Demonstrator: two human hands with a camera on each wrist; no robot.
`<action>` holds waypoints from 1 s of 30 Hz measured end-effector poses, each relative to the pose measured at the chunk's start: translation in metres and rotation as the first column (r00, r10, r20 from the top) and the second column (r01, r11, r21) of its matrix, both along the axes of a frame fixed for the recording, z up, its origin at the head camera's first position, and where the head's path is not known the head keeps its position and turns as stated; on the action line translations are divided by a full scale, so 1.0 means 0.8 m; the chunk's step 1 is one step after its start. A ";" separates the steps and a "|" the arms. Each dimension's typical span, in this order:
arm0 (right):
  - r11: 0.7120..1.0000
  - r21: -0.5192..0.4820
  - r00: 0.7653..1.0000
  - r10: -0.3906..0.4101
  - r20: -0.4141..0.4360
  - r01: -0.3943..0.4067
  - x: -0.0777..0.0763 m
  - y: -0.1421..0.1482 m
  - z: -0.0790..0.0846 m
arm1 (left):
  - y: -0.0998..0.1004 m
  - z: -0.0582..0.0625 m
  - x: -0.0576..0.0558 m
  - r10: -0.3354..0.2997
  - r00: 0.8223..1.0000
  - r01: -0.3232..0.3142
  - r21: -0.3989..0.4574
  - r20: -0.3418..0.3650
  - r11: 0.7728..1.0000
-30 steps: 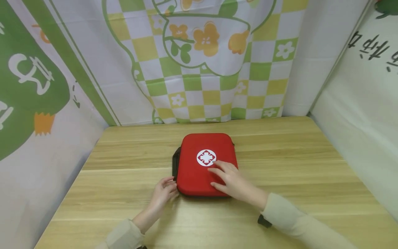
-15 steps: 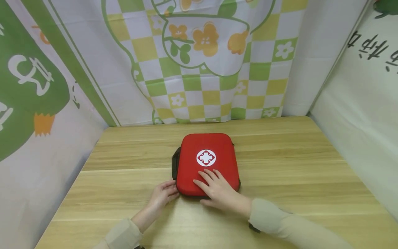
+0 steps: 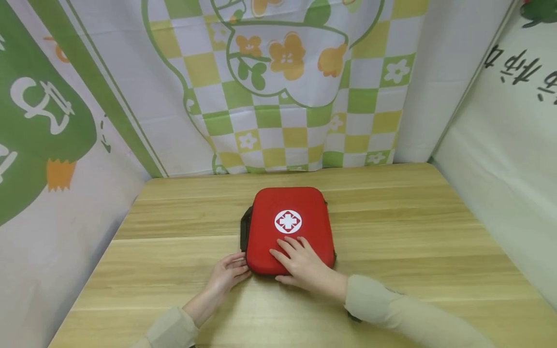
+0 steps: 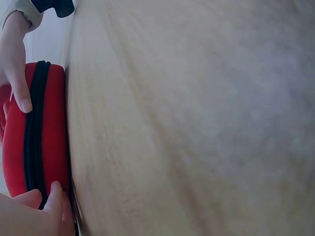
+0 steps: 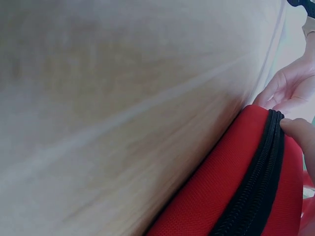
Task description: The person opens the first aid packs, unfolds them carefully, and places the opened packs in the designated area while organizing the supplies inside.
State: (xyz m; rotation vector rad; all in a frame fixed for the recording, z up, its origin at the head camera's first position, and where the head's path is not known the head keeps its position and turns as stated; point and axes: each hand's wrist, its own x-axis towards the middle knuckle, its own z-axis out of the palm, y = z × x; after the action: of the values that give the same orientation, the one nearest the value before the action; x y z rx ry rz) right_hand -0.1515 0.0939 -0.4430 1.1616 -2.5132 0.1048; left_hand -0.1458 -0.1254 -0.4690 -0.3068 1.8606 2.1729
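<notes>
A red first-aid case (image 3: pixel 290 203) with a white cross emblem lies flat on the wooden table. Its black handle (image 3: pixel 245 227) is on the left side. My left hand (image 3: pixel 223 274) touches the case's near left corner, fingers fairly straight. In the left wrist view its fingertips (image 4: pixel 55 187) lie at the black zipper (image 4: pixel 34 142); whether they pinch a zipper pull is hidden. My right hand (image 3: pixel 302 265) rests on the lid below the emblem with its fingers spread. In the right wrist view, the right thumb (image 5: pixel 298 130) presses on the near side beside the zipper.
Wooden tabletop (image 3: pixel 413 227) surrounds the case. A checked, flowered cloth (image 3: pixel 278 130) hangs at the table's back edge. Printed white panels stand along the left (image 3: pixel 87 203) and right (image 3: pixel 500 159) sides.
My right hand has moved left and towards me, from the lid's right side to its near edge, and now rests there. The left hand has barely moved; the case stays in place.
</notes>
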 end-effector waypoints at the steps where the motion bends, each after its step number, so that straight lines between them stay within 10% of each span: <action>1: 1.000 0.005 1.000 -0.002 0.002 0.002 0.000 0.000 0.000 | -0.001 0.000 0.000 0.000 1.000 0.000 0.006 0.005 1.000; 14: 1.000 0.015 1.000 -0.026 -0.002 0.026 0.002 -0.007 0.006 | -0.004 0.003 0.002 0.018 0.999 -0.021 0.101 0.032 0.995; 30: 0.999 -0.005 0.929 0.046 -0.366 -0.052 0.005 -0.008 0.006 | 0.009 -0.003 -0.001 0.031 0.999 -0.031 -0.004 -0.021 1.000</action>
State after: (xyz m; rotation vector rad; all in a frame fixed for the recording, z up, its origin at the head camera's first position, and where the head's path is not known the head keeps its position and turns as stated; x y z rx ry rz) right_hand -0.1476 0.0877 -0.4386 1.1206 -2.1524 -0.0755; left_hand -0.1467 -0.1185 -0.4713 -0.3166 1.8847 2.2010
